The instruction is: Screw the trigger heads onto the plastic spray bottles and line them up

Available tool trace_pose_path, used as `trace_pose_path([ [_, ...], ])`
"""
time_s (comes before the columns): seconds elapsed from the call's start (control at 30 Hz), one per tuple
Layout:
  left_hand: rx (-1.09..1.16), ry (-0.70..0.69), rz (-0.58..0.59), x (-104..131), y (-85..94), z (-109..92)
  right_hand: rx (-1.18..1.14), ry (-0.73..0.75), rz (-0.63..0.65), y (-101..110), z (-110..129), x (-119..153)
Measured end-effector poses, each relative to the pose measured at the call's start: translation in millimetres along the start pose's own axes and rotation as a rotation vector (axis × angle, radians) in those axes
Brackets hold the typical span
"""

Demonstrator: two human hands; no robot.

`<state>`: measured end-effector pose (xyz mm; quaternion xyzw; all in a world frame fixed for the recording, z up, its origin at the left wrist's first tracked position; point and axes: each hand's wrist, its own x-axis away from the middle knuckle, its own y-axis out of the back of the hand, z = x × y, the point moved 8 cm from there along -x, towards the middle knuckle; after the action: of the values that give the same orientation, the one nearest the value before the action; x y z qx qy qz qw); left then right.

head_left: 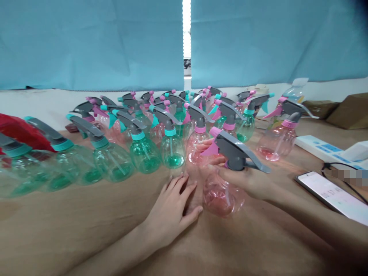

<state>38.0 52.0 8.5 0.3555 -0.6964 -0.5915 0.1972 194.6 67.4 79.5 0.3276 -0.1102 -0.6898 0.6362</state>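
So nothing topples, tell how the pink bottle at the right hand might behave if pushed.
The pink bottle may tip easily, being rounded beneath a bulky, overhanging spray head. Smooth, clear walls look light and probably slippery.

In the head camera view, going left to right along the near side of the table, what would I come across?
A row of green spray bottles, the left hand, a pink spray bottle with the right hand at its neck, then a smartphone.

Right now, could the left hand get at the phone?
Probably not easily: the nearest pink bottle and the right forearm lie between the left hand and the phone, so it would need to cross over them.
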Motion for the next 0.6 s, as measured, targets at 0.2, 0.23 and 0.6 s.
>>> trace_pose_path([
  [0.2,-0.017,0.002,0.019,1,-0.7,0,-0.006,-0.025,-0.058,3,-8,1],
  [0.23,-0.019,0.003,0.024,1,-0.8,-1,-0.013,-0.024,-0.055,3,-6,0],
  [0.6,-0.003,-0.007,0.008,0,0.0,-1,-0.002,0.096,-0.041,11,26,-2],
])
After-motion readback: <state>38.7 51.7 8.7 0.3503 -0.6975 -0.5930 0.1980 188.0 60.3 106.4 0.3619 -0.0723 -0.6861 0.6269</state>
